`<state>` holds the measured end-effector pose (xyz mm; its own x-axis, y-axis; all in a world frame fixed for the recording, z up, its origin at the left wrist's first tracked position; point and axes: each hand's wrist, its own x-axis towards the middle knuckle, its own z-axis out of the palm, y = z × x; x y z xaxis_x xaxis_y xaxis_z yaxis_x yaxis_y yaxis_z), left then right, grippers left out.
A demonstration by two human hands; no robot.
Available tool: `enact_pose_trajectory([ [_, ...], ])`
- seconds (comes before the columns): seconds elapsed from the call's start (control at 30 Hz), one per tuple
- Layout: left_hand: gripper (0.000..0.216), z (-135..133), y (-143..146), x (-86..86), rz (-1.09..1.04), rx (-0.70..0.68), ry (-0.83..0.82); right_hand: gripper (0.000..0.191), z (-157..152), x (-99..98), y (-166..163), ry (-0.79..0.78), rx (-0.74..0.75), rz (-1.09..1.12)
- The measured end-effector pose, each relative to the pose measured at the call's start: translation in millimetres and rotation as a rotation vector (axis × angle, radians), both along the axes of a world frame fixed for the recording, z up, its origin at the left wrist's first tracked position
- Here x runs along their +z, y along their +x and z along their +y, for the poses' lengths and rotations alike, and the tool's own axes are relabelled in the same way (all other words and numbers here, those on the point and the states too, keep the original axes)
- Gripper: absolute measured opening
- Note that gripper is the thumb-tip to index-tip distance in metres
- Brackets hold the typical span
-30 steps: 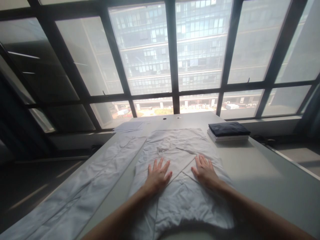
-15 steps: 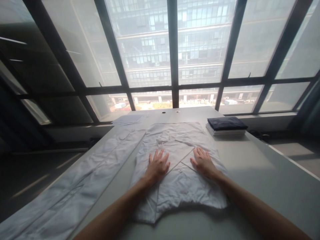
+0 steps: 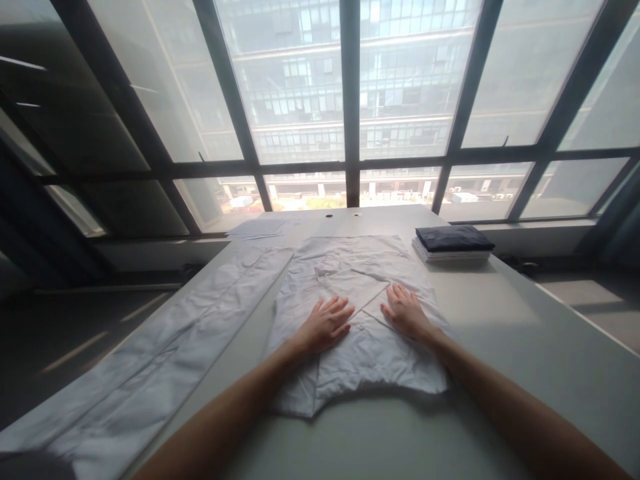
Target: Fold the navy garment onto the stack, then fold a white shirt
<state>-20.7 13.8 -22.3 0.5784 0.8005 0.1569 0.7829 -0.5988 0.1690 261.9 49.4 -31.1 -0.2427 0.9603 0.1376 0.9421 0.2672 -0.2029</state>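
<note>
A white garment (image 3: 360, 360), wrinkled and partly folded, lies spread on a pale table (image 3: 500, 347) in front of me. Diagonal fold lines cross its middle. My left hand (image 3: 327, 323) rests flat on the cloth left of centre, fingers stretched out and pointing to the right. On the right half of the garment lies my right hand (image 3: 406, 312), palm down with its fingers extended, beside the end of a diagonal fold. Neither hand grips the cloth.
Another long white cloth (image 3: 165, 347) runs along the table's left side. White sheets (image 3: 257, 229) lie at the far left. A folded stack with a dark cloth (image 3: 454, 238) on top stands at the far right. Large windows (image 3: 300, 80) rise behind the table.
My left hand has slid right and turned so that its fingers point more to the right. My right hand stays nearly in place on the cloth. The view has tilted slightly downward.
</note>
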Motion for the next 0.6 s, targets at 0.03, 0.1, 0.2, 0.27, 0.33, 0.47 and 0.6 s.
enact_pose_trajectory([
  [0.03, 0.047, 0.1, 0.1, 0.2, -0.004, 0.002, -0.005, 0.064, -0.3, 0.2, 0.2, 0.000, 0.001, -0.002],
  [0.1, 0.046, -0.4, 0.3, 0.8, -0.012, 0.007, -0.014, 0.064, -0.5, -0.1, 0.6, 0.005, 0.008, -0.007],
  [0.2, 0.045, -1.6, 0.8, 1.9, -0.023, 0.014, -0.031, 0.063, -0.2, -0.9, 1.4, 0.008, 0.014, -0.020],
  [0.27, 0.045, -1.8, 1.3, 2.2, -0.034, 0.020, -0.038, 0.063, -0.1, -1.0, 1.6, 0.008, 0.011, -0.025],
  [0.33, 0.042, -1.1, 1.7, 2.3, -0.049, 0.022, -0.024, 0.063, -0.1, -0.6, 1.7, 0.006, 0.009, -0.027],
  [0.47, 0.032, 2.3, 1.9, 2.9, -0.121, -0.016, 0.044, 0.063, -0.8, 1.1, 1.5, -0.002, 0.006, -0.031],
  [0.6, 0.037, 4.5, 1.6, 3.8, -0.231, 0.027, 0.061, 0.063, -1.3, 1.4, 1.4, -0.001, 0.003, -0.024],
])
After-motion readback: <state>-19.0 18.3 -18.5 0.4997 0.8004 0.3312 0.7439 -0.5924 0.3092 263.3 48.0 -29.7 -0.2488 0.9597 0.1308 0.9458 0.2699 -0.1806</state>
